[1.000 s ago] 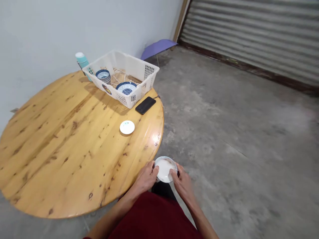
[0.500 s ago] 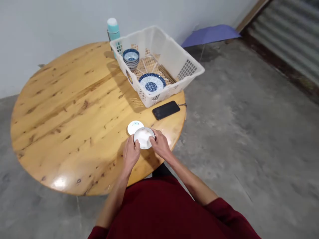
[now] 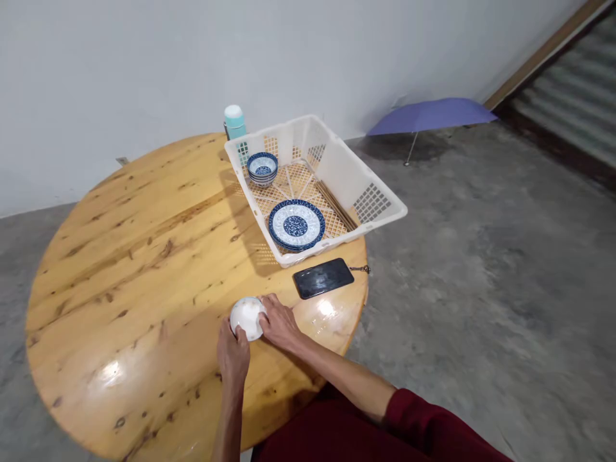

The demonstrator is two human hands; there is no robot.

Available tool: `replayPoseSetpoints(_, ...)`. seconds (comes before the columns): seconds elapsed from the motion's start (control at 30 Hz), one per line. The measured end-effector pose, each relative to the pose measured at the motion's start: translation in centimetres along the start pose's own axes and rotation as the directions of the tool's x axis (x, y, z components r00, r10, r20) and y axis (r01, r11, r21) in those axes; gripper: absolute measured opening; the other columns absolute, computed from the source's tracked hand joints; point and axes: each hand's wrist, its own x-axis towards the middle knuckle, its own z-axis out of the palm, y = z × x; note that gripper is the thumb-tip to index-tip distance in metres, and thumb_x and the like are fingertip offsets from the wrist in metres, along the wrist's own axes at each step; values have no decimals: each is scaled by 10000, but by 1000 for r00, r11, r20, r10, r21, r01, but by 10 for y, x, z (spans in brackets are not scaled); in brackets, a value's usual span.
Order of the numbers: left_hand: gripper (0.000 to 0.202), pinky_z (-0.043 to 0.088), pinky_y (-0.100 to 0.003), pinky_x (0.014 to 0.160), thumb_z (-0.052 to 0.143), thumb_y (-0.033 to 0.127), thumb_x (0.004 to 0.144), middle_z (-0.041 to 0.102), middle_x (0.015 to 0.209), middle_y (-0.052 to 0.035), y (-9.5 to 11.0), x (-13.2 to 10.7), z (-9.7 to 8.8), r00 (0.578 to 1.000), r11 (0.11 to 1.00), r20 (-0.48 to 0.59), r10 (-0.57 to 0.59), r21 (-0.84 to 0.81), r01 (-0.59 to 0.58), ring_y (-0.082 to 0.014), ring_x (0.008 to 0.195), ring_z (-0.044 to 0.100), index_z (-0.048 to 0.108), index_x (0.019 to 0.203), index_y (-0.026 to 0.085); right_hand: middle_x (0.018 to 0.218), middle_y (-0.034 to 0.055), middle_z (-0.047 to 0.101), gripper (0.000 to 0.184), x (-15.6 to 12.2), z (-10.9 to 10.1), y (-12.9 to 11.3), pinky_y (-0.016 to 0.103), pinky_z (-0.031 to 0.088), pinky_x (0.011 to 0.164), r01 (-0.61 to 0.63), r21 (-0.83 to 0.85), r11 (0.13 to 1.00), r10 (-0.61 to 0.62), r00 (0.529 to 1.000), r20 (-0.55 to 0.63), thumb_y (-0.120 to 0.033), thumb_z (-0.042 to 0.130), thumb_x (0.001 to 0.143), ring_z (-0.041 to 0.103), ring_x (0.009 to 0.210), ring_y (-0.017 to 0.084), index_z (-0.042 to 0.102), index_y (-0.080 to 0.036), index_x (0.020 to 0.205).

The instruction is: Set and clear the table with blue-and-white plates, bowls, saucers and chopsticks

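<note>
Both hands grip a small white dish (image 3: pixel 248 318) low over the near side of the round table. My left hand (image 3: pixel 233 350) has its fingers closed at the dish's lower left edge, thumb on top. On the opposite rim, my right hand (image 3: pixel 279 323) pinches it with the thumb over the surface. Faint marks and a glossy shine show on the dish. Whether a second white dish lies beneath is hidden. A black phone (image 3: pixel 323 278) with a strap rests just beyond my right hand.
Behind the phone stands a white plastic basket (image 3: pixel 380 221) holding blue-patterned plates (image 3: pixel 297 224), stacked bowls (image 3: pixel 262 169) and chopsticks (image 3: pixel 337 205). A teal flask (image 3: pixel 235 123) is behind the basket. The wooden table (image 3: pixel 129 269) has a curved edge; a purple umbrella (image 3: pixel 433 115) is on the floor.
The dish has moved up and left relative to the phone, carried by both hands. The white round piece previously visible on the table behind it is out of sight. The camera view has tilted upward.
</note>
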Motion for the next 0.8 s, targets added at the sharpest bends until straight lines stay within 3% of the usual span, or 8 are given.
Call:
replayPoseSetpoints(0.2,369,500,-402,851,397,243,927,647,1080,-209,-8,3,12,998,995,-52,31,99,-26,-306,982,637,592,1191,77,1282,132,557,460,5,0,2,381,490,931,9,-29,1000,-8,999,34,-238,435,928,623,1041,252,509,-146,1373)
replayPoseSetpoints(0.4,353,510,-389,790,403,287,933,626,998,-172,-15,7,19,995,993,-74,62,105,-54,-287,895,629,616,1150,107,1285,142,536,461,8,2,5,382,515,875,30,-71,997,-28,999,24,-235,445,922,626,1025,257,482,-153,1375)
replayPoseSetpoints(0.67,418,523,-383,787,415,295,953,624,1051,-191,-16,11,20,997,990,-45,61,132,-55,-266,859,644,594,1254,67,1247,142,530,433,13,2,5,370,502,887,2,-47,999,-1,1000,22,-175,463,882,637,974,237,530,-136,1308)
replayPoseSetpoints(0.8,424,531,-376,753,428,306,951,644,1010,-175,-16,13,17,997,990,-48,55,130,-49,-255,812,649,603,1273,92,1247,134,536,412,11,-3,5,374,489,881,-20,-32,999,20,1000,14,-240,464,916,629,971,236,536,-160,1314)
